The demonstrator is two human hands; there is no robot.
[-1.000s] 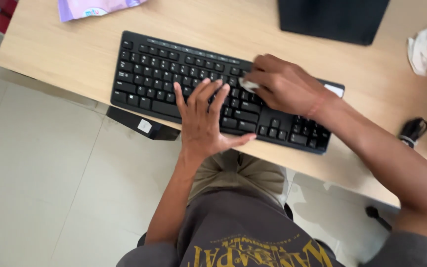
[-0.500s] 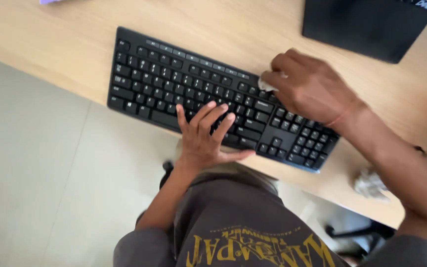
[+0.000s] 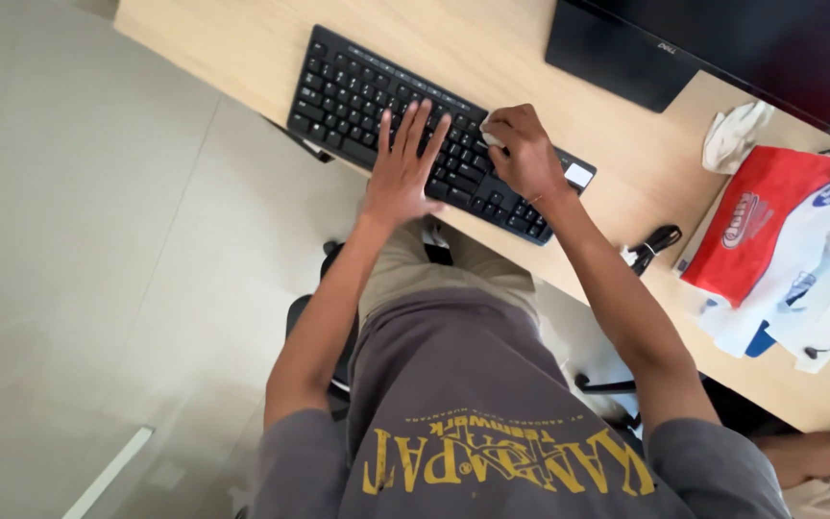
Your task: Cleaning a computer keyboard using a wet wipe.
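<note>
We're mid-wipe on the black keyboard (image 3: 434,135); it lies on the wooden desk (image 3: 626,163), under both hands, at the near edge. Left hand (image 3: 403,168) is flat on the keys with fingers spread, palm at the keyboard's front edge, apparently steadying it. Right hand (image 3: 521,152) is curled shut, pinching a small white wipe (image 3: 492,137) against the keys just right of the left fingertips, toward the number-pad end.

Progress, as a judgement: the wipe sits around the right-middle of the board; we can't tell from key appearance which sections are already clean; the left half lies beyond the left hand with nothing on it, so how much is left we can't tell.

Around the hands: dark monitor base (image 3: 617,58) beyond the right hand; crumpled white tissue (image 3: 734,135) and a red-and-white packet (image 3: 770,226) well off to the right of the right hand; a black clip-like item (image 3: 653,245) near the right forearm at the desk edge.

Versus 0.5 s ago: same grip on both hands, left spread, right pinching; left fingertips now reach further up the rows, where before they sat on the bottom rows; right hand is still on the right part of the board; the camera has tilted, so the packet has come into view.
</note>
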